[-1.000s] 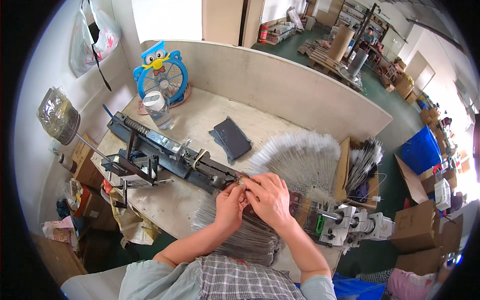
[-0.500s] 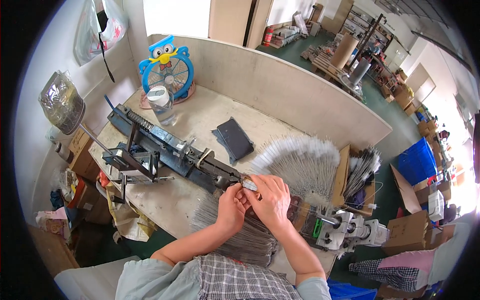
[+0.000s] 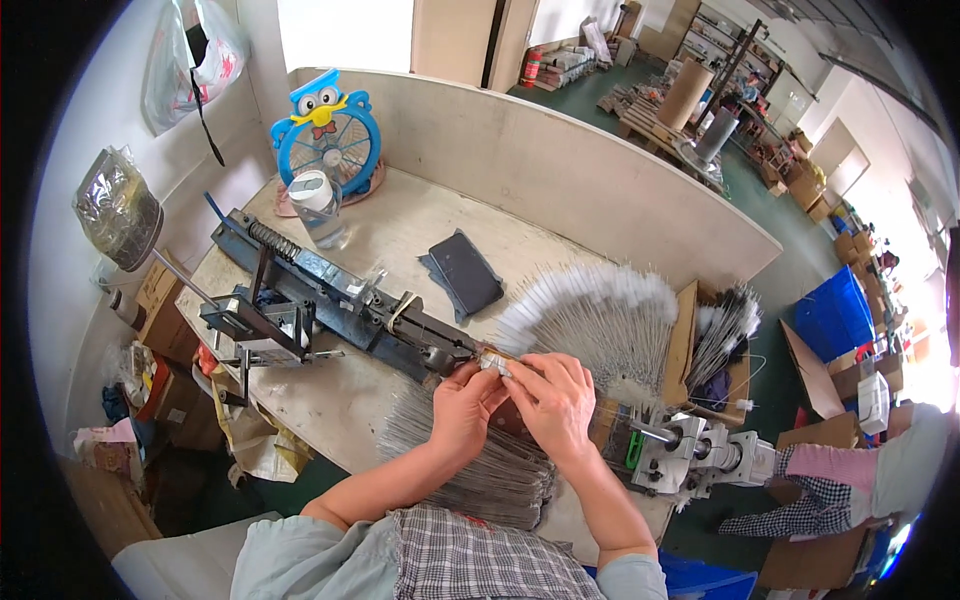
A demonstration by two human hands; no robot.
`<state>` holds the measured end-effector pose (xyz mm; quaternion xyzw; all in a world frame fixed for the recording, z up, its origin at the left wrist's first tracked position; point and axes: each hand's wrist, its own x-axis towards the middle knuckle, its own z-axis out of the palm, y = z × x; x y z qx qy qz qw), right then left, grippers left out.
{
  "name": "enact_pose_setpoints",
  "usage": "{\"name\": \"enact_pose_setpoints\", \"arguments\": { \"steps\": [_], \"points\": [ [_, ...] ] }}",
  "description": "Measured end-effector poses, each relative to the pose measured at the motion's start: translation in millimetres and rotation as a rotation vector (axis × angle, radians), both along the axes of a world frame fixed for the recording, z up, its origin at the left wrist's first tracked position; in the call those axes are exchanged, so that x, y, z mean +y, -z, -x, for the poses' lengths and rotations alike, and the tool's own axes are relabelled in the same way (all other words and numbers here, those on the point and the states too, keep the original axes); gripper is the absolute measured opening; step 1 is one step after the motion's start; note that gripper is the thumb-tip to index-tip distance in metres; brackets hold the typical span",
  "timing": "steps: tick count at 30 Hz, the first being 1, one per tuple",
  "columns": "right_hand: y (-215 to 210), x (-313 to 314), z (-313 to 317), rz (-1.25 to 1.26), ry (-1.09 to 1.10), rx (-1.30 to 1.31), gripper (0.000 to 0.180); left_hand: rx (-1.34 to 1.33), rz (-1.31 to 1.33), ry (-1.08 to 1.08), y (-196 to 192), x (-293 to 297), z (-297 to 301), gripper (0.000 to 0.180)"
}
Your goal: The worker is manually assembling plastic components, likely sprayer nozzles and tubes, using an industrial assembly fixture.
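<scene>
My left hand (image 3: 464, 410) and my right hand (image 3: 556, 402) meet at the near end of a long dark metal fixture (image 3: 345, 290). Between their fingertips is a small white piece (image 3: 496, 362), too small to make out its kind. The fingers of both hands are pinched together on it, partly hiding it. Below my forearms lies a thick bundle of thin metal wires (image 3: 480, 470). Beyond my right hand a fan-shaped pile of wire-stemmed brushes with white bristles (image 3: 600, 315) is spread over the table.
A motor-like metal machine (image 3: 700, 455) stands at the table's right end, beside a cardboard box (image 3: 684, 340) of brushes. Farther back are a dark phone (image 3: 466, 272), a water bottle (image 3: 318, 208) and a blue fan (image 3: 330, 140). A low partition (image 3: 560, 165) edges the table. Another person (image 3: 840, 480) is at right.
My right hand has shifted slightly right and down, and my left hand has moved up beside the white piece. The person at the right has moved.
</scene>
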<state>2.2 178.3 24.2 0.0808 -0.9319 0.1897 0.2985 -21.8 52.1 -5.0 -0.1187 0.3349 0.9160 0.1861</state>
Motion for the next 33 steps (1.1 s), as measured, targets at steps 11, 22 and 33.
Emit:
{"name": "enact_pose_setpoints", "arguments": {
  "steps": [11,22,33],
  "points": [
    [1.5,-4.5,6.2,0.057,-0.075,-0.025,0.024,-0.029,-0.080,-0.056,6.6,-0.1,-0.6,0.013],
    [-8.5,-8.0,4.0,0.036,-0.044,-0.014,0.029,-0.031,-0.077,-0.037,12.1,-4.7,-0.3,0.013],
    [-10.3,15.7,-16.0,-0.061,-0.019,-0.116,0.002,-0.023,0.021,0.076,0.8,-6.1,-3.5,0.061]
  ]
}}
